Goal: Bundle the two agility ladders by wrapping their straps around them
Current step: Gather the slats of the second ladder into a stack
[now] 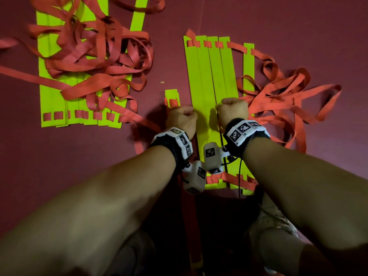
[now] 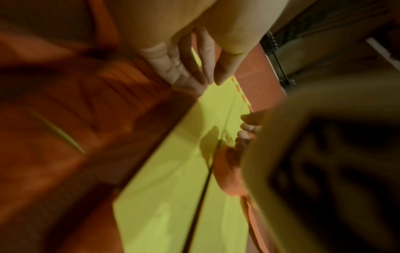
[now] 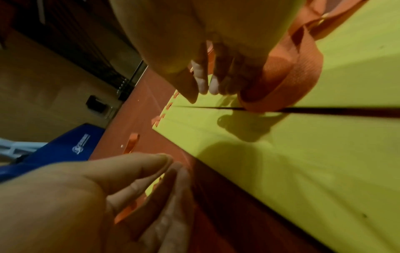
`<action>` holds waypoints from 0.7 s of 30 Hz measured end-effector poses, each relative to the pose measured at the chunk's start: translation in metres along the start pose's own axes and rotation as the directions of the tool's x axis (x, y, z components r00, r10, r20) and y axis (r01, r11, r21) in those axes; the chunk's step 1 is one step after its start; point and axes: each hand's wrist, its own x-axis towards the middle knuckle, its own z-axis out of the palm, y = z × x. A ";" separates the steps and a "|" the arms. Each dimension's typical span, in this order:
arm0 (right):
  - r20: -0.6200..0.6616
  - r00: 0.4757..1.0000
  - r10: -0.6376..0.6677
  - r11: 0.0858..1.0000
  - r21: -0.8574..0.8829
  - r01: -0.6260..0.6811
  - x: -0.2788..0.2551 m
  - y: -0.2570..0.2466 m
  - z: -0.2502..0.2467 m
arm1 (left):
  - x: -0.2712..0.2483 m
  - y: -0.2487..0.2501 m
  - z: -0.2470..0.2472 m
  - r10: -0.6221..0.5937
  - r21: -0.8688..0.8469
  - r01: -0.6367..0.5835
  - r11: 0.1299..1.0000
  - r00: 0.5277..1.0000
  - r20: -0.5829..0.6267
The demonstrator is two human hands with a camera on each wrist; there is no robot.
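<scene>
Head view, near ladder: flat lime-green plastic rungs were seen laid side by side on the dark red floor mat, threaded at both ends on orange webbing strap, which was heaped loosely just to their right.
Head view, far ladder: a second set of lime-green rungs was seen at the upper left, half buried under its own tangled orange strap.
Head view, left hand: it was held fisted, knuckles up, beside a single separate lime-green rung just left of the near set.
Head view, right hand: it was held fisted over the right part of the near rungs.
Left wrist view: blurred; the left hand's fingers were shown extended downward at the rung edge, so its grip could not be told.
Right wrist view: the right hand's fingers were shown curled around a loop of the orange strap just above the rungs; the left hand was shown loosely spread around the separate rung's end.
</scene>
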 end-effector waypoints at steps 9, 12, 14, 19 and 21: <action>-0.077 0.996 0.053 0.996 -0.066 -0.058 0.037 0.008 -0.044 | 0.006 0.025 0.042 -0.064 0.138 0.057 0.989 0.997 0.042; -0.042 0.995 0.088 0.990 -0.103 -0.092 0.045 0.016 -0.051 | 0.016 0.023 0.051 -0.098 0.147 0.096 0.984 0.995 0.004; -0.061 0.996 0.068 0.985 -0.157 -0.077 0.049 0.021 -0.051 | 0.021 0.023 0.055 -0.135 0.124 0.130 0.984 0.990 0.029; 0.059 0.996 0.071 0.981 -0.185 -0.059 0.057 0.022 -0.053 | 0.023 0.023 0.061 -0.067 0.125 0.057 0.990 0.995 0.078; 0.123 0.990 0.064 0.985 -0.166 -0.043 0.059 0.021 -0.054 | 0.023 0.022 0.059 -0.045 0.135 0.032 0.990 0.994 0.097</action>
